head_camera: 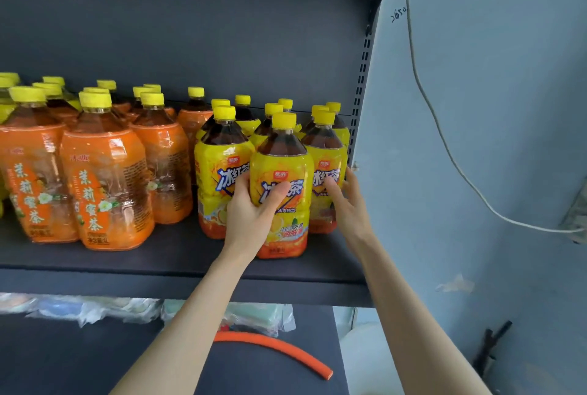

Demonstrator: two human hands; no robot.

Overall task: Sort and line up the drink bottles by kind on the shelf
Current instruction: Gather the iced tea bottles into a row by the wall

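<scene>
A yellow-label iced tea bottle (pixel 282 172) stands at the front of the dark shelf (pixel 178 255), and my left hand (pixel 254 207) is wrapped around its lower body. My right hand (pixel 346 204) has its fingers spread beside the rightmost yellow-label bottle (pixel 327 172), touching its side. Several more yellow-label bottles (pixel 222 159) stand in rows behind, on the shelf's right part. Several orange-label tea bottles (pixel 104 185) with yellow caps fill the left part.
The shelf's perforated upright (pixel 360 92) and a pale blue wall (pixel 476 140) with a hanging white cord (pixel 444 147) close off the right side. On the lower shelf lie an orange tube (pixel 279 347) and plastic-wrapped goods (pixel 95 309).
</scene>
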